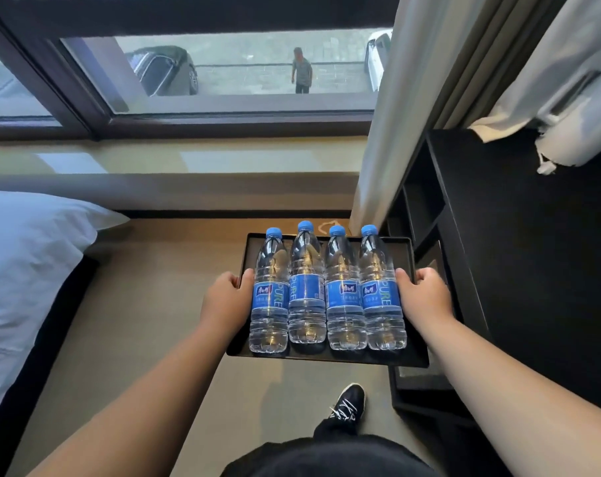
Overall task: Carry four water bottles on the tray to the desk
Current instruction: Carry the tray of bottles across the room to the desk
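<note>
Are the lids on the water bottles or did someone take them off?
On. All four clear plastic water bottles on the black rectangular tray have a blue cap sitting on the neck.

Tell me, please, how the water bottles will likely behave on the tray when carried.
The water bottles seem to lie sideways on the tray, so they would probably roll if it tilted. They look full, so likely heavy. The left hand and right hand flank the outer ones, which should steady them.

Bare forearms [147,390], black trousers [326,456], one black sneaker [352,401] with white laces [340,414].
</note>
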